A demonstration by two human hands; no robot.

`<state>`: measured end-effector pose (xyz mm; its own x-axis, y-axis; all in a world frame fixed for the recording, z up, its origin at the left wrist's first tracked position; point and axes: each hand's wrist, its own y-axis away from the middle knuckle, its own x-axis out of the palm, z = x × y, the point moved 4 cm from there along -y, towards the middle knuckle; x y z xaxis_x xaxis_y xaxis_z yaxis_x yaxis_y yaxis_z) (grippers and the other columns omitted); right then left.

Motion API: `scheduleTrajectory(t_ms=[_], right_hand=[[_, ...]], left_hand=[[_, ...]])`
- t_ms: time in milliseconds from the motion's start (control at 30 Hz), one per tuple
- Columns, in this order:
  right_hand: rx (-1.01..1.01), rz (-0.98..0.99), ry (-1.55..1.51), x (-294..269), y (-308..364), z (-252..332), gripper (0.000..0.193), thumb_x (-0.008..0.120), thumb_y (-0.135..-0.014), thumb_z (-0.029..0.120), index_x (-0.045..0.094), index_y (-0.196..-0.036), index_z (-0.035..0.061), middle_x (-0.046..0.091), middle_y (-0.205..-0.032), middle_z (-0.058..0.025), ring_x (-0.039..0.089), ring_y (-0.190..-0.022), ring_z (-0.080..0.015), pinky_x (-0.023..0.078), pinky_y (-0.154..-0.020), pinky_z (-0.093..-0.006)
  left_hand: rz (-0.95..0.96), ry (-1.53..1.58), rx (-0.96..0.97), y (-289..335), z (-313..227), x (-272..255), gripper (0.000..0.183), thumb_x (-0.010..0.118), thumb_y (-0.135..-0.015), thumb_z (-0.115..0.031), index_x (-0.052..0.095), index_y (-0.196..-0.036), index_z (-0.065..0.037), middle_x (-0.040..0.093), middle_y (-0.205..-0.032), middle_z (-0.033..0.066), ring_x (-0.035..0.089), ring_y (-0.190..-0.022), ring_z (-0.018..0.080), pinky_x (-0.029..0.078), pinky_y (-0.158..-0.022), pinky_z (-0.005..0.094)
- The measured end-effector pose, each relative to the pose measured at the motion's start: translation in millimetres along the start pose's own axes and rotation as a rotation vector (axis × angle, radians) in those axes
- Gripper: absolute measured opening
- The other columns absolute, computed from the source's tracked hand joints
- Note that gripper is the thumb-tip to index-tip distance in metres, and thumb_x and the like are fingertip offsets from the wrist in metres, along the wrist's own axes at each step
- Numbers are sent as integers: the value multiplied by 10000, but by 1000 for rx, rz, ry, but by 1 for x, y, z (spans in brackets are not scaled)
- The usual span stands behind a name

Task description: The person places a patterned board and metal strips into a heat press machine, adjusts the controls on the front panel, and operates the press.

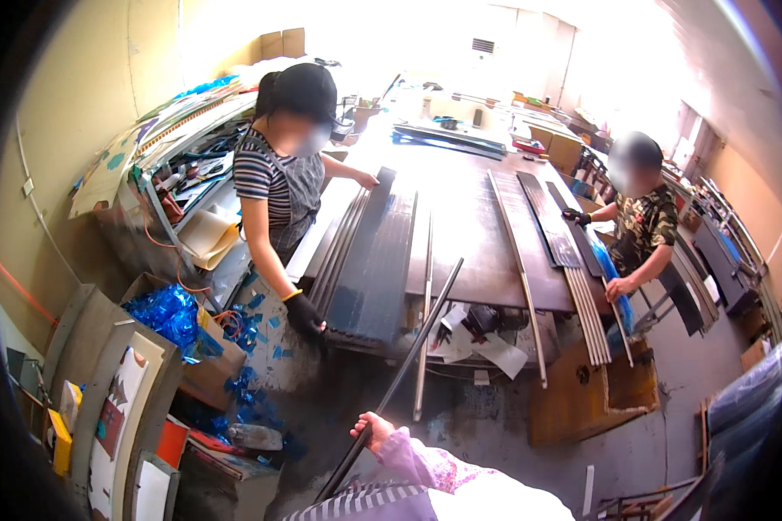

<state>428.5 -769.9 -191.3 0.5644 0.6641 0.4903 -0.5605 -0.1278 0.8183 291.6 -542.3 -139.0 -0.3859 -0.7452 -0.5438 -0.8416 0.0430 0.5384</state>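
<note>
My right hand, in a pale lavender sleeve, is closed around a long dark strip. The strip runs tilted from low in front of me up to the table edge. My left hand is not in view. On the brown table, nearest the strip, lies a thin pale bar whose end juts past the edge. To its left are wide dark panels, held by a person in a cap and striped shirt, one hand gloved. Another long bar sticks out farther right.
At the right, a person in camouflage handles dark slats with blue film. Below stands an open wooden box. Blue film scraps fill a carton at left, with more on the floor. Leaning boards stand at near left.
</note>
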Motion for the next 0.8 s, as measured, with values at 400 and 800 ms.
scheduleTrajectory(t_ms=[400, 800], right_hand=[[-303, 290, 395, -9, -144, 317, 563, 674, -757, 197, 410, -1221, 18, 579, -1100, -198, 598, -968, -324, 490, -865, -401], [-1291, -578, 1012, -233, 14, 411, 491, 658, -728, 145, 496, -1164, -12, 562, -1046, -168, 561, -979, -303, 442, -881, -393]], left_hand=[[-134, 79, -140, -56, -118, 100, 210, 730, -718, -182, 622, -778, -12, 587, -657, 99, 600, -636, 215, 464, -571, 361], [45, 584, 100, -361, -335, 193, 200, 611, -858, -202, 534, -731, -67, 488, -545, 4, 459, -409, 103, 389, -382, 267]])
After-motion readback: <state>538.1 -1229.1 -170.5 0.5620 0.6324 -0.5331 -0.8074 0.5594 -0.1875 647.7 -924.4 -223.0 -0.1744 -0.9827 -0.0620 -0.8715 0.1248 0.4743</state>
